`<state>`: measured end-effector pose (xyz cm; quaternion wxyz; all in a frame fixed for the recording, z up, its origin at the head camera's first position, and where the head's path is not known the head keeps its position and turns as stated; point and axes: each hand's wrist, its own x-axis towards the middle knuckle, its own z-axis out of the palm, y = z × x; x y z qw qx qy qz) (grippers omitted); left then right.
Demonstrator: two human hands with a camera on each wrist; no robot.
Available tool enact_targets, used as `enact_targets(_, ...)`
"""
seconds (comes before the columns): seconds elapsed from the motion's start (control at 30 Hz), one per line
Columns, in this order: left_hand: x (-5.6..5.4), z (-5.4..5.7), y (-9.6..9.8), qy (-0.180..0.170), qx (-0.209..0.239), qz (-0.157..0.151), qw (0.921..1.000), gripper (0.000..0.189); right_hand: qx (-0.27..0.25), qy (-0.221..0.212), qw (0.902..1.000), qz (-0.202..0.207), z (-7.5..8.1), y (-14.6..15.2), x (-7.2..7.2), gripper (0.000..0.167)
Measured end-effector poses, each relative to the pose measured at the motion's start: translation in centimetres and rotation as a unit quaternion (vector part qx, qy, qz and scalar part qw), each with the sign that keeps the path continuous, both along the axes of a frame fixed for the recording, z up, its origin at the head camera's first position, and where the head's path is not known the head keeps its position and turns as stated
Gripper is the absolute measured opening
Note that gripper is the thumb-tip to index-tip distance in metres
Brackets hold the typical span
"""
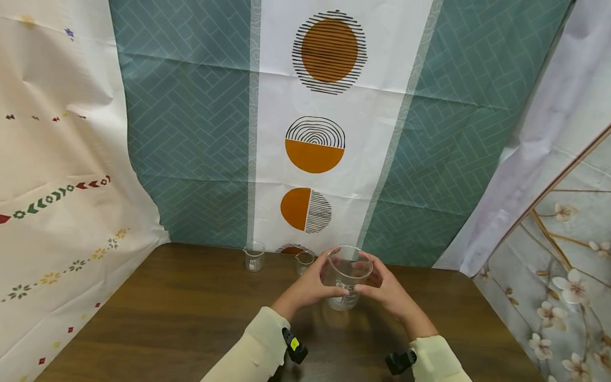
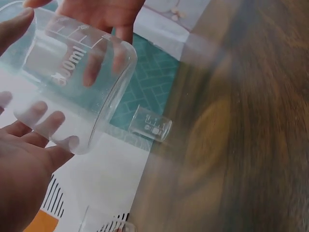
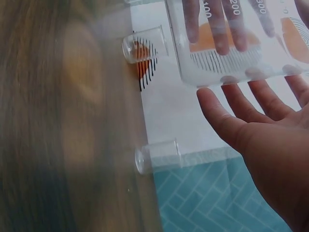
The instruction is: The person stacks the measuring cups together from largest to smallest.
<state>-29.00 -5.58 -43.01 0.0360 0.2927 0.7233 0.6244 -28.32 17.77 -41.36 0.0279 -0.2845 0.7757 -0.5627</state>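
Note:
A large clear glass beaker (image 1: 350, 266) with white measuring marks is held between both hands, its open rim upward and its base raised over the table. On its left side my left hand (image 1: 311, 285) grips the wall with curled fingers. The right hand (image 1: 387, 294) holds the opposite side, and both thumbs lie on the near face. Fingers show through the glass in the left wrist view, where the beaker (image 2: 72, 96) appears sideways. From the right wrist, the right hand's fingers (image 3: 236, 101) lie along the glass wall.
Two small glass beakers (image 1: 254, 259) stand at the back of the brown wooden table (image 1: 191, 313), one close beside the left hand. Another small beaker (image 3: 157, 155) shows in the right wrist view, hidden behind the hands from the head. Patterned cloths (image 1: 191, 132) hang behind and beside the table.

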Motion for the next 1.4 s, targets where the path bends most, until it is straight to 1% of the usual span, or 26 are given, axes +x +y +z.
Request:
enact_targets(0.2, 0.6, -0.2, -0.9, -0.013, -0.009, -0.009, 0.9998, 0.093, 0.002, 0.008, 0.9998, 0.016, -0.2, -0.9, 0.5, 0.074)
enact_targets(0.4, 0.8, -0.1, -1.8, -0.005, -0.015, -0.006, 0.9999, 0.09, 0.0, 0.011, 0.9999, 0.008, -0.1, -1.9, 0.7, 0.073)
enact_targets(0.63, 0.9, -0.2, -2.7, 0.001, -0.023, -0.01, 0.9997, 0.093, -0.021, 0.027, 0.9994, 0.002, -0.7, -3.0, 0.7, 0.074)
enact_targets(0.83, 1.0, -0.2, -3.7, 0.0, -0.024, -0.009, 0.9997, 0.091, -0.026, 0.019, 0.9994, 0.007, -0.9, -4.0, 0.7, 0.075)
enact_targets(1.03, 1.2, -0.3, -4.8, 0.009, -0.051, 0.006, 0.9986, 0.089, -0.037, 0.012, 0.9992, 0.013, -1.0, -5.1, 0.9, 0.076)
enact_targets(1.23, 1.4, -0.2, -5.8, 0.004, -0.054, 0.003, 0.9985, 0.09, -0.035, 0.007, 0.9992, 0.019, -1.5, -5.9, 0.8, 0.076)
enact_targets(1.4, 1.4, -0.3, -6.5, 0.007, -0.056, -0.003, 0.9984, 0.092, -0.029, 0.008, 0.9989, 0.036, -1.5, -6.5, 0.8, 0.077)
